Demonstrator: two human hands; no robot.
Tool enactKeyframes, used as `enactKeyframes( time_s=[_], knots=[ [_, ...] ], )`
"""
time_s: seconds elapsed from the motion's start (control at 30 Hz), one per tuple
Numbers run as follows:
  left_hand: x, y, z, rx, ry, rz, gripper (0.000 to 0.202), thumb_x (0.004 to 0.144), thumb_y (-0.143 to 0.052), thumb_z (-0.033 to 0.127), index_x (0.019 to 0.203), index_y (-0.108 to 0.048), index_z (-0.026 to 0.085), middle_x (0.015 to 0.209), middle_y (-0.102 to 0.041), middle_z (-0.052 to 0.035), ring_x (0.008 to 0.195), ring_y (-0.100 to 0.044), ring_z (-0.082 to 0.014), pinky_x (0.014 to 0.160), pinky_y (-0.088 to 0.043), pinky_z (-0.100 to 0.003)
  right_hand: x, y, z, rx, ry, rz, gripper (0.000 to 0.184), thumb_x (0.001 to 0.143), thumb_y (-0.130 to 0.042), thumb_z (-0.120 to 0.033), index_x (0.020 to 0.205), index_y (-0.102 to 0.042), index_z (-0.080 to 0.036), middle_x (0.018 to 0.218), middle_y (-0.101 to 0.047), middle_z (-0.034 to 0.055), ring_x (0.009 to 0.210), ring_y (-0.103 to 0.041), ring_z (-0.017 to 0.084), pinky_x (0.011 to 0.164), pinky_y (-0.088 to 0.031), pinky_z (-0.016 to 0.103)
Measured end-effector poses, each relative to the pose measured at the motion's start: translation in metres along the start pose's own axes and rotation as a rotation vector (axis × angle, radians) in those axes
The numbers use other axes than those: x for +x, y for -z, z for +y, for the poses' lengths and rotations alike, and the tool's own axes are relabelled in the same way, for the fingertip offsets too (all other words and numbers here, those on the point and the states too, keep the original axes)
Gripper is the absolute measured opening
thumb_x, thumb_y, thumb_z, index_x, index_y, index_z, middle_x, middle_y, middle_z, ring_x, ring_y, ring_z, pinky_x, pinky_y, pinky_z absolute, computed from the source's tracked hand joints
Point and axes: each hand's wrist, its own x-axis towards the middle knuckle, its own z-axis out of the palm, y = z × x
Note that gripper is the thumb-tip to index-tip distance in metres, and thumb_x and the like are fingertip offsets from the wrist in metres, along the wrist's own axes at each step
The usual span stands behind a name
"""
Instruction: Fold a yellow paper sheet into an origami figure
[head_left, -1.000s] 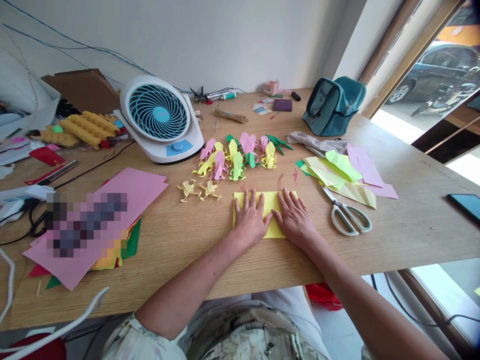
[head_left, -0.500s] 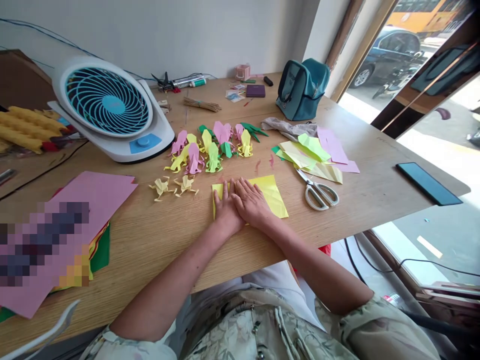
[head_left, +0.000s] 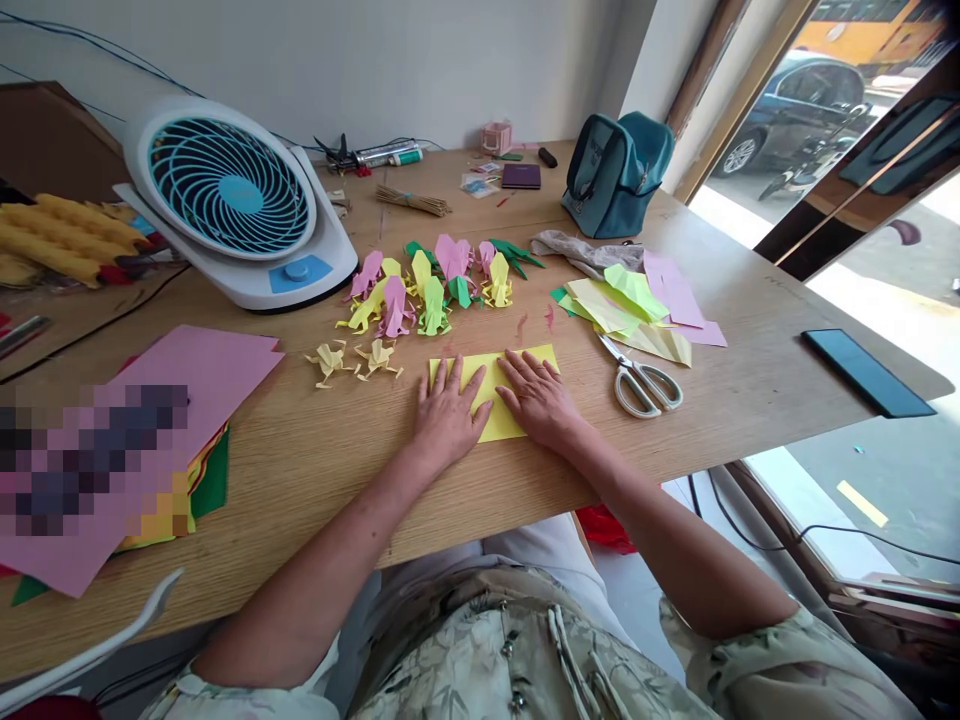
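A folded yellow paper sheet (head_left: 495, 375) lies flat near the front edge of the wooden table (head_left: 750, 400). My left hand (head_left: 448, 415) rests flat on its left part, fingers spread. My right hand (head_left: 541, 398) presses flat on its right part, fingers stretched out. Neither hand grips anything. Just beyond the sheet stands a cluster of folded paper figures (head_left: 435, 290) in pink, yellow and green. Two small pale yellow folded figures (head_left: 352, 360) sit to the left of the sheet.
Scissors (head_left: 641, 380) lie right of the sheet, beside loose coloured papers (head_left: 637, 305). A desk fan (head_left: 240, 205) stands back left, a teal bag (head_left: 619, 170) back right, a phone (head_left: 866, 372) at the right edge, a paper stack (head_left: 150, 440) at left.
My hands were side by side on the sheet's left part; now they lie apart, one on each side. The sheet looks shorter and wider. The camera has shifted slightly.
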Motion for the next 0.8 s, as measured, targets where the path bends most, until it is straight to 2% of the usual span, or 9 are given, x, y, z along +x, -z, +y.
enactKeyframes(
  time_s=[0.13, 0.27, 0.43, 0.57, 0.67, 0.73, 0.8],
  knots=[
    [-0.004, -0.001, -0.003, 0.011, 0.031, 0.014, 0.061, 0.100, -0.035, 0.051, 0.156, -0.034, 0.026, 0.164, -0.026, -0.0149, 0.152, -0.024, -0.0369, 0.119, -0.024, -0.058, 0.001, 0.002, 0.020, -0.040, -0.139, 0.027, 0.062, 0.104, -0.027, -0.048, 0.157, -0.032, -0.016, 0.165, -0.027, 0.0103, 0.152, -0.026, 0.024, 0.123, -0.019, 0.045],
    [-0.008, -0.003, -0.008, 0.016, 0.024, -0.004, 0.061, 0.102, -0.031, 0.048, 0.157, -0.032, 0.021, 0.165, -0.024, -0.0172, 0.152, -0.022, -0.0364, 0.121, -0.022, -0.057, -0.001, 0.004, 0.030, -0.034, -0.136, 0.016, 0.063, 0.103, -0.027, -0.048, 0.157, -0.031, -0.015, 0.166, -0.024, 0.0100, 0.153, -0.023, 0.025, 0.124, -0.016, 0.047],
    [-0.016, 0.000, -0.017, 0.021, -0.055, -0.048, 0.061, 0.102, -0.032, 0.044, 0.158, -0.028, 0.020, 0.166, -0.019, -0.0162, 0.154, -0.018, -0.0345, 0.123, -0.019, -0.054, -0.002, 0.003, 0.027, -0.060, -0.140, 0.022, 0.063, 0.103, -0.026, -0.048, 0.157, -0.031, -0.016, 0.166, -0.024, 0.0096, 0.153, -0.023, 0.027, 0.123, -0.017, 0.049],
    [-0.023, 0.005, -0.023, 0.033, -0.108, -0.084, 0.059, 0.102, -0.031, 0.042, 0.159, -0.025, 0.024, 0.168, -0.015, -0.0076, 0.155, -0.013, -0.0305, 0.122, -0.015, -0.061, -0.002, -0.001, 0.031, -0.083, -0.139, 0.033, 0.063, 0.103, -0.026, -0.049, 0.158, -0.030, -0.017, 0.166, -0.023, 0.0093, 0.153, -0.022, 0.030, 0.122, -0.018, 0.052],
    [-0.025, 0.007, -0.025, 0.032, -0.160, -0.107, 0.058, 0.103, -0.030, 0.041, 0.159, -0.025, 0.025, 0.167, -0.018, -0.0044, 0.156, -0.014, -0.0270, 0.123, -0.011, -0.060, -0.002, -0.001, 0.034, -0.080, -0.140, 0.032, 0.064, 0.102, -0.026, -0.049, 0.158, -0.030, -0.017, 0.166, -0.023, 0.0105, 0.152, -0.021, 0.033, 0.122, -0.018, 0.054],
    [-0.025, 0.006, -0.026, 0.025, -0.170, -0.116, 0.058, 0.103, -0.030, 0.041, 0.158, -0.026, 0.025, 0.167, -0.020, -0.0048, 0.155, -0.016, -0.0264, 0.124, -0.012, -0.058, -0.003, 0.002, 0.030, -0.070, -0.151, 0.056, 0.064, 0.102, -0.029, -0.048, 0.157, -0.030, -0.015, 0.166, -0.022, 0.0135, 0.153, -0.020, 0.035, 0.121, -0.017, 0.057],
    [-0.025, 0.005, -0.026, 0.020, -0.165, -0.109, 0.058, 0.103, -0.031, 0.041, 0.158, -0.027, 0.025, 0.167, -0.020, -0.0052, 0.155, -0.016, -0.0271, 0.124, -0.012, -0.058, -0.005, 0.005, 0.016, -0.057, -0.154, 0.104, 0.065, 0.101, -0.034, -0.044, 0.157, -0.029, -0.013, 0.166, -0.020, 0.0170, 0.153, -0.017, 0.036, 0.121, -0.014, 0.059]
  ],
)
